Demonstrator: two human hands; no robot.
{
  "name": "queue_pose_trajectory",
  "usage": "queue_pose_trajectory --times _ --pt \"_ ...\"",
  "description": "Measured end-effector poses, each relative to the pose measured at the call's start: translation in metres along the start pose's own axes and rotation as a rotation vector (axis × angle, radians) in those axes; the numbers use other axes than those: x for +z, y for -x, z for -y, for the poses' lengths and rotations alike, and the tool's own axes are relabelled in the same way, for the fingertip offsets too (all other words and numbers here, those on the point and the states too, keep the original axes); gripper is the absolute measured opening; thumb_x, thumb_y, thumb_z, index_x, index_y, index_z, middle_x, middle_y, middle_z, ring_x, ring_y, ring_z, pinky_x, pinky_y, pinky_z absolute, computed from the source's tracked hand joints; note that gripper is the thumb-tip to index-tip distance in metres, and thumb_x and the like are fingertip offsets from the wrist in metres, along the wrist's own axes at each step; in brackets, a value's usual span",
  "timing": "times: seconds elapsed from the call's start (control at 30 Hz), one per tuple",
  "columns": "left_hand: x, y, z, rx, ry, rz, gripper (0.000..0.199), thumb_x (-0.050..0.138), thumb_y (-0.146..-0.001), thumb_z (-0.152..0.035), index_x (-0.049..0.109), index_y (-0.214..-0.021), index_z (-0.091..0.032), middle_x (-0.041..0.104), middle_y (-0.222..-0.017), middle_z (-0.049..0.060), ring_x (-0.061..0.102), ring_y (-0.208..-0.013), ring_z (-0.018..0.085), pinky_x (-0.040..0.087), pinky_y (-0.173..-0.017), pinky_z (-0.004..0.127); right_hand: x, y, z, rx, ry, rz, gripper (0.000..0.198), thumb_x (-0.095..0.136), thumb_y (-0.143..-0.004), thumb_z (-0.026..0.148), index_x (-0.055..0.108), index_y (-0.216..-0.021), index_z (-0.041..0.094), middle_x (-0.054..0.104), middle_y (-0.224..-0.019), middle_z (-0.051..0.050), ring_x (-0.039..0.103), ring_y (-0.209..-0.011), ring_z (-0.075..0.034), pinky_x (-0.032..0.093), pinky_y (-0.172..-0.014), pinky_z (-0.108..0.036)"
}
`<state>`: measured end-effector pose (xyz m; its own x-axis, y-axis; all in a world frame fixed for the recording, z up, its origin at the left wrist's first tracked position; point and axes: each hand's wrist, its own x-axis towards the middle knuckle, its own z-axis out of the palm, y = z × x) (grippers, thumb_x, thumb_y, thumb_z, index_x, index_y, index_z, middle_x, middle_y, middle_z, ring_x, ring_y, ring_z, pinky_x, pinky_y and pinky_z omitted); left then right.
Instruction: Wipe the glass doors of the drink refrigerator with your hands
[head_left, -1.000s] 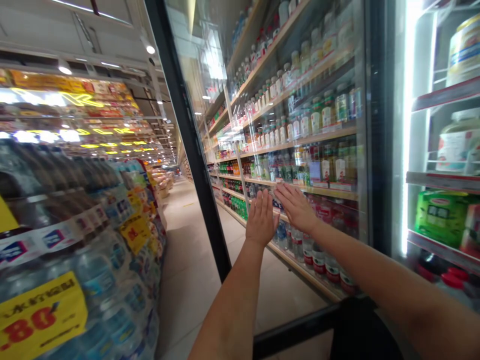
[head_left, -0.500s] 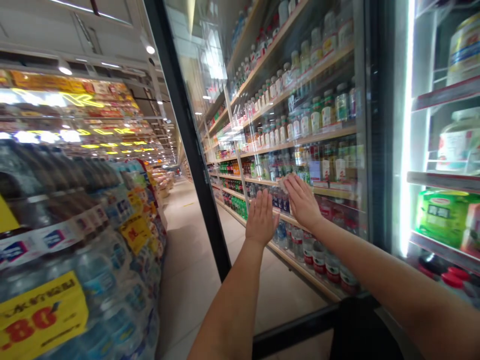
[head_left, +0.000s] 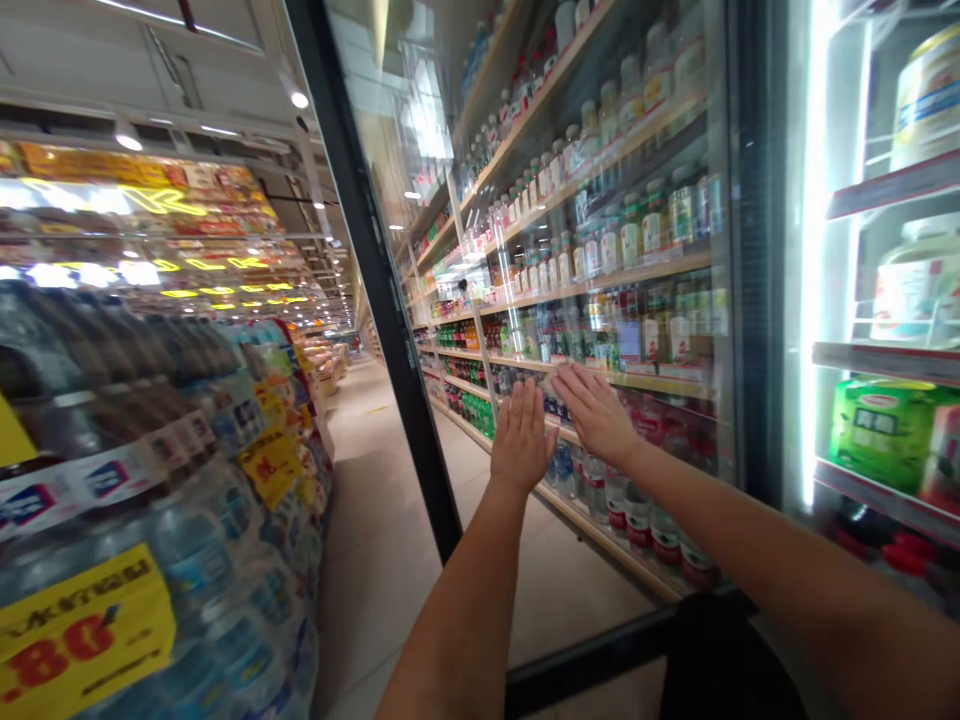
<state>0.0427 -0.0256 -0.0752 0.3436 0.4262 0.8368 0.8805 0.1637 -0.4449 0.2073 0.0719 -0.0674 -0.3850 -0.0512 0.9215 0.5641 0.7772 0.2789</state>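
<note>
A glass door with a black frame stands swung open in front of me. My left hand lies flat against the glass, fingers stretched and close together, thumb out to the side, holding nothing. Just right of it, my right hand presses on the pane with its fingers extended up and left. Under those fingertips shows the edge of a small whitish wipe, mostly hidden by the hand. Through the glass, rows of bottles on wooden shelves are visible.
At right, a lit cooler holds jars and a green pack. Stacked bottle packs with a yellow price sign line the left. A pale floor aisle runs between them and the door.
My right hand has slid a little left and down over the glass, closer to my left hand, with the wipe under its fingers. My left hand stays in place.
</note>
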Motion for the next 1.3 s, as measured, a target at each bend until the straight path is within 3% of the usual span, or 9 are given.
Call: queue_pose_trajectory --times 0.07,0.23,0.43,0.63,0.83,1.03,1.2,1.3 --pt "0.0 0.0 0.0 -0.004 0.008 0.009 0.074 0.049 -0.1 -0.042 0.026 -0.156 -0.001 0.016 -0.163 0.019 0.005 -0.154 0.033 0.02 -0.127 0.051 0.0 0.001 0.0 -0.002 -0.019 0.015 0.062 0.04 -0.098 0.017 0.03 -0.159 0.024 0.045 -0.157 -0.007 0.028 -0.152 -0.024 0.027 -0.123 -0.049" --pt "0.0 0.0 0.0 -0.01 0.029 0.03 0.076 0.05 -0.099 -0.042 0.021 -0.158 -0.002 0.016 -0.163 0.019 0.008 -0.154 0.032 0.021 -0.126 0.052 0.001 -0.002 0.001 0.186 -0.041 -0.071 0.065 0.037 -0.099 0.017 0.02 -0.161 0.02 0.036 -0.162 -0.011 0.022 -0.154 -0.027 0.027 -0.122 -0.055" --pt "0.001 0.0 -0.001 -0.015 0.021 0.031 0.075 0.049 -0.1 -0.043 0.024 -0.157 -0.002 0.016 -0.164 0.019 0.007 -0.154 0.032 0.019 -0.127 0.051 0.001 0.003 0.005 0.043 -0.012 0.005 0.061 0.04 -0.099 0.016 0.03 -0.159 0.022 0.043 -0.158 -0.009 0.027 -0.153 -0.026 0.028 -0.122 -0.05" --pt "0.001 0.0 0.0 -0.003 0.008 0.0 0.074 0.05 -0.099 -0.042 0.028 -0.156 0.0 0.017 -0.163 0.02 0.006 -0.154 0.032 0.02 -0.127 0.05 0.004 0.003 0.012 0.091 -0.008 -0.041 0.061 0.04 -0.098 0.016 0.03 -0.159 0.02 0.044 -0.157 -0.011 0.026 -0.153 -0.026 0.029 -0.121 -0.05" --pt "0.0 0.0 0.0 -0.011 0.016 0.016 0.074 0.049 -0.1 -0.043 0.026 -0.157 -0.002 0.018 -0.163 0.019 0.008 -0.154 0.032 0.021 -0.126 0.051 0.006 0.013 0.017 -0.04 -0.011 0.024 0.061 0.042 -0.096 0.015 0.034 -0.157 0.02 0.047 -0.156 -0.009 0.028 -0.152 -0.025 0.029 -0.121 -0.049" --pt "0.002 0.0 0.001 -0.012 0.032 0.032 0.075 0.049 -0.099 -0.042 0.023 -0.157 -0.002 0.018 -0.163 0.02 0.008 -0.154 0.032 0.02 -0.127 0.051 0.006 0.001 0.018 0.13 -0.021 -0.034 0.066 0.039 -0.098 0.017 0.021 -0.161 0.02 0.038 -0.161 -0.01 0.023 -0.154 -0.026 0.028 -0.121 -0.051" --pt "0.003 0.0 0.0 -0.006 0.023 0.007 0.074 0.049 -0.1 -0.042 0.026 -0.157 -0.002 0.018 -0.163 0.02 0.007 -0.154 0.032 0.02 -0.127 0.052 0.005 0.0 0.019 0.055 -0.051 0.021 0.067 0.04 -0.098 0.018 0.022 -0.161 0.023 0.04 -0.16 -0.009 0.025 -0.153 -0.026 0.028 -0.121 -0.051" --pt "0.002 -0.001 0.0 -0.001 0.01 -0.012 0.072 0.047 -0.1 -0.042 0.028 -0.155 0.0 0.018 -0.163 0.02 0.007 -0.154 0.033 0.021 -0.126 0.051 0.004 -0.005 0.018 0.123 -0.067 -0.029 0.064 0.037 -0.099 0.017 0.021 -0.161 0.023 0.04 -0.16 -0.009 0.025 -0.153 -0.025 0.029 -0.121 -0.052"
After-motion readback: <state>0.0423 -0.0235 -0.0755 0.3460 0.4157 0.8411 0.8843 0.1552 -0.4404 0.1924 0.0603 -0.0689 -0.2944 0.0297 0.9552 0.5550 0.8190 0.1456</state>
